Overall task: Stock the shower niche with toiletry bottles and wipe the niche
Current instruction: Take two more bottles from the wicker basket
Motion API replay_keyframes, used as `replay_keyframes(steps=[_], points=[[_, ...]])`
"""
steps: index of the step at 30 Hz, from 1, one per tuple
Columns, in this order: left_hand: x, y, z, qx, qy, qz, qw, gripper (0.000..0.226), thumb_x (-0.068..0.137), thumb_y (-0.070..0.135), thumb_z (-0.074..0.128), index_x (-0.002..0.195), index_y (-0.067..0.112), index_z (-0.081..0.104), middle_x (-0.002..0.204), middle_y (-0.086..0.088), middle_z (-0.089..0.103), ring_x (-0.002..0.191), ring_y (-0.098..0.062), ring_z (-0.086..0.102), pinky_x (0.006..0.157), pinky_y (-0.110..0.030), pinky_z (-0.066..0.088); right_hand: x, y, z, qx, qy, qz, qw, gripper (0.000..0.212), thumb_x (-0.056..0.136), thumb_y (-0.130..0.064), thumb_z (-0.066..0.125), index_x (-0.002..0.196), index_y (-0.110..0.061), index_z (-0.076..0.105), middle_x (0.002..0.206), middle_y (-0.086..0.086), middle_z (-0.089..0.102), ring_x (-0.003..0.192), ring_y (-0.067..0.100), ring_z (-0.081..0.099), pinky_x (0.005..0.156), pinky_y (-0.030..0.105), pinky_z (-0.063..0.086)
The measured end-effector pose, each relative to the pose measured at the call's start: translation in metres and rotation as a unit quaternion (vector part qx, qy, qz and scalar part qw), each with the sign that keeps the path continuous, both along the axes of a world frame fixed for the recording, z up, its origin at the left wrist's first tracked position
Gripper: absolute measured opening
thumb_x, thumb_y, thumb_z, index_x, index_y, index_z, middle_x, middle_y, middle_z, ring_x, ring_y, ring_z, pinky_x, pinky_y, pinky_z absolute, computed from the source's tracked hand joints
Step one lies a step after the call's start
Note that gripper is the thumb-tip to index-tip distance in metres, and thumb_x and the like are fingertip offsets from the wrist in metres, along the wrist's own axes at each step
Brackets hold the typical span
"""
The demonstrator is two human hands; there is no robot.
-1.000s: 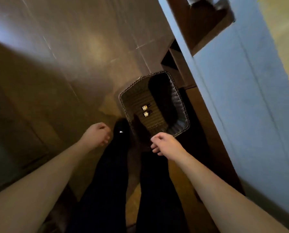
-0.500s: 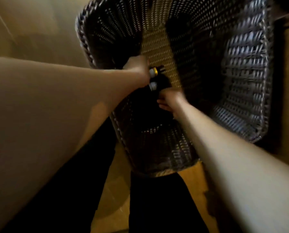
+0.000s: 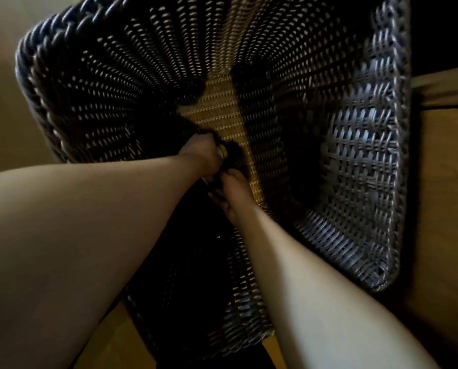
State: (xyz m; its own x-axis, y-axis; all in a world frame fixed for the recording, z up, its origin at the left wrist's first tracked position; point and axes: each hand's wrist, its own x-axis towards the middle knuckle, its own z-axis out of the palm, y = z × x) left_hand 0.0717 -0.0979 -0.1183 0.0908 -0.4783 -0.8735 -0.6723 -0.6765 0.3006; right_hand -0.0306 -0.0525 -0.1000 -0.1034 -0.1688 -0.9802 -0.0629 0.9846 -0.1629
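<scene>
We reach deep into the dark wicker basket. Our left hand curls around a bottle with a gold cap; its body is lost in shadow. Our right hand sits just below, near a pale second cap, its grip too dim to judge.

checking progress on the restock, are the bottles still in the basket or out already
Still in. Both hands, left hand and right hand, reach down to the bottles at the bottom of the basket; whether either has a grip cannot be told.
</scene>
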Motion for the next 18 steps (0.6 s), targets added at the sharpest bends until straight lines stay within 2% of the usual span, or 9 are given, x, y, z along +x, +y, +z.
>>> replay_keyframes(steps=[3,6,7,10,14,16,18], points=[[-0.007,-0.002,0.014,0.023,0.021,0.054,0.998,0.035,0.091,0.027,0.066,0.119,0.007,0.062,0.116,-0.012,0.066,0.107,-0.029,0.064,0.079,-0.030,0.048,-0.004,-0.006,0.011,0.000,-0.016,0.017,1.000,0.033,0.097,-0.012,0.051,0.129,-0.017,0.057,0.115,0.008,0.066,0.099,0.017,0.062,0.075,0.029,0.053],[-0.012,0.006,0.035,0.042,0.063,0.121,0.990,0.041,0.086,0.025,0.072,0.122,0.009,0.063,0.117,-0.009,0.068,0.107,-0.028,0.065,0.092,-0.032,0.053,-0.011,-0.006,0.031,0.000,0.005,0.061,0.998,0.026,0.094,-0.013,0.058,0.119,-0.016,0.063,0.110,0.009,0.067,0.093,0.017,0.064,0.070,0.027,0.054],[-0.011,0.009,0.046,0.048,0.079,0.150,0.984,0.045,0.085,0.026,0.072,0.125,0.010,0.059,0.119,-0.010,0.067,0.107,-0.028,0.064,0.096,-0.036,0.052,-0.014,-0.004,0.039,0.004,0.012,0.085,0.996,0.025,0.091,-0.016,0.062,0.117,-0.014,0.065,0.110,0.011,0.069,0.094,0.019,0.066,0.073,0.030,0.055],[-0.004,0.017,0.088,0.075,0.111,0.175,0.975,0.051,0.091,0.024,0.065,0.133,0.010,0.041,0.118,-0.013,0.060,0.105,-0.031,0.063,0.093,-0.047,0.055,-0.017,0.000,0.081,-0.007,0.032,0.143,0.989,0.042,0.079,-0.034,0.070,0.117,-0.017,0.069,0.113,0.010,0.073,0.105,0.026,0.068,0.091,0.041,0.058],[0.009,0.025,0.157,0.068,0.157,0.196,0.966,0.025,0.092,0.017,0.063,0.113,0.009,0.052,0.115,-0.017,0.064,0.098,-0.033,0.070,0.081,-0.050,0.061,-0.014,0.009,0.141,-0.020,0.051,0.214,0.975,0.069,0.054,-0.059,0.062,0.114,-0.025,0.069,0.107,0.006,0.074,0.097,0.025,0.071,0.088,0.047,0.059],[0.018,0.032,0.196,0.067,0.170,0.208,0.961,0.033,0.091,0.018,0.064,0.118,0.007,0.048,0.113,-0.017,0.064,0.097,-0.034,0.070,0.079,-0.051,0.061,-0.012,0.011,0.175,-0.027,0.050,0.264,0.963,0.064,0.060,-0.062,0.063,0.112,-0.025,0.068,0.106,0.006,0.074,0.099,0.025,0.070,0.093,0.049,0.056],[0.032,0.040,0.239,0.065,0.192,0.250,0.947,0.039,0.093,0.017,0.062,0.124,0.010,0.040,0.110,-0.018,0.064,0.089,-0.033,0.072,0.072,-0.050,0.062,-0.007,0.009,0.222,-0.036,0.041,0.298,0.953,0.056,0.075,-0.062,0.062,0.117,-0.025,0.065,0.112,0.001,0.071,0.106,0.024,0.065,0.099,0.045,0.050]])
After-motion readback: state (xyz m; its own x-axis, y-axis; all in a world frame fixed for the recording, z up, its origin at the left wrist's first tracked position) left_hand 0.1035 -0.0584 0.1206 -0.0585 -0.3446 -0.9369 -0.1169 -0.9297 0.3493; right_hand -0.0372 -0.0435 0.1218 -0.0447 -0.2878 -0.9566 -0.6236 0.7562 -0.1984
